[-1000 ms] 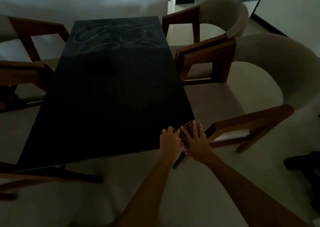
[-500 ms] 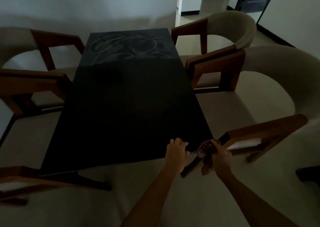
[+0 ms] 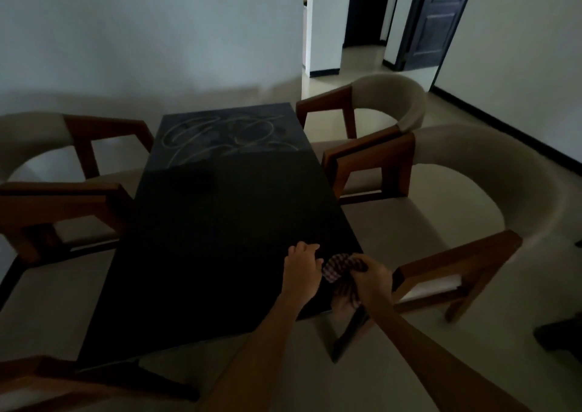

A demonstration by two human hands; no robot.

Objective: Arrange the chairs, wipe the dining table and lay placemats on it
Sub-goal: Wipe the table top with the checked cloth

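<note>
cloth [image 3: 338,266], a checked rag, sits bunched at the near right corner of the counter [image 3: 220,238], partly hanging past the edge. the right hand [image 3: 373,278] grips it with curled fingers, holding the bundle just above or on the dark top; which, i cannot tell. the left hand [image 3: 302,267] lies beside it with fingers loosely bent, touching the cloth's left end, and whether it pinches the fabric is hidden.

the step looks like the wiping stage, with the cloth being gathered or refolded before a pass. smear loops [image 3: 226,134] on the far end of the counter suggest that part still wants cleaning, and no placemats are in view, so laying them seems well ahead. the next move likely calls for flattening the cloth under a palm and sweeping it away from the body, up the length of the top.

the counter's long axis runs from the person toward the far wall. the cloth is too crumpled to show a clear axis, though the bundle stretches roughly left to right between the hands. chairs [image 3: 441,191] stand along both long sides, arms near the edges.
</note>
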